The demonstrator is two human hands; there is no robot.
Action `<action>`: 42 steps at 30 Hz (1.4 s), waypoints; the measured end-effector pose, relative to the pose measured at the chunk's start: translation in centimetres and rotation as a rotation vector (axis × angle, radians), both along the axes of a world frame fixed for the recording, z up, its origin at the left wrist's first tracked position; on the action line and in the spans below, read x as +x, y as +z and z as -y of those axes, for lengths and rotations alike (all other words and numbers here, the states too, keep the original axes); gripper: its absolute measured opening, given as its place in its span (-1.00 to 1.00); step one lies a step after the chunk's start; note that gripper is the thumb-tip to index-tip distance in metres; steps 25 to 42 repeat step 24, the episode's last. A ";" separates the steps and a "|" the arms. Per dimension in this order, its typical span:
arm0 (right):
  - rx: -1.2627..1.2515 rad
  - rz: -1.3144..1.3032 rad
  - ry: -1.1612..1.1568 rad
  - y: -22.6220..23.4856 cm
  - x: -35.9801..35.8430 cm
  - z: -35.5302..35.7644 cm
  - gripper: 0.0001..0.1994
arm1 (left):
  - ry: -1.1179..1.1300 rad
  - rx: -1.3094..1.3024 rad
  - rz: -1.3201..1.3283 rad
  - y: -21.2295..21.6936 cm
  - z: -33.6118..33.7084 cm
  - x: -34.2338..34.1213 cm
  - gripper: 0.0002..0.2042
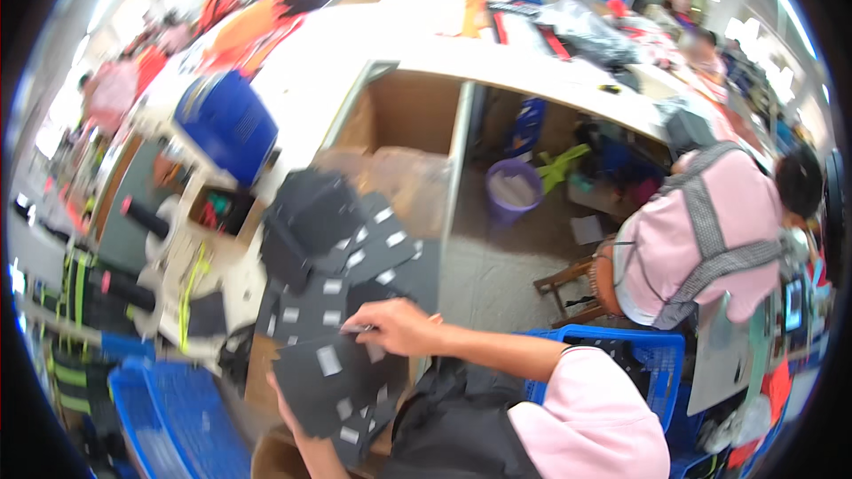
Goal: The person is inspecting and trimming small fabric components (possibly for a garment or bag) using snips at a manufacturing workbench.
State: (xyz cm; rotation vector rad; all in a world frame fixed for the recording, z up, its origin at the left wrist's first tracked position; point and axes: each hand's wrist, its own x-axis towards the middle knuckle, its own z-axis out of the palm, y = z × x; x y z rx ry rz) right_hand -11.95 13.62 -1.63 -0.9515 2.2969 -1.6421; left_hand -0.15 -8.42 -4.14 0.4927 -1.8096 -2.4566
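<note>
A dark grey fabric piece (302, 390) with pale rectangular patches lies across my lap side of the work surface. Its left edge is gripped by my left hand (288, 410), whose fingers are mostly behind the fabric. Over the piece's upper right corner my right hand (390, 326) is closed in a pinch; a small silvery thing shows at its fingertips, too blurred to name. Beyond my hands, more dark patched pieces (377, 235) lie overlapped, with a folded dark stack (315, 208) at their upper left.
To the left stand a blue bin (226, 124) and blue crates (182, 417); another blue crate (657, 364) is behind my right arm. A large cardboard box (417, 111) stands ahead. A co-worker in pink (737, 213) sits at right, near a purple bucket (513, 191).
</note>
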 end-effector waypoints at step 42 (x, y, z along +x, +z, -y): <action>0.196 -0.200 -0.186 0.8 3.1 0.5 -0.51 | 0.148 0.082 0.229 4.8 -4.1 -0.2 -0.76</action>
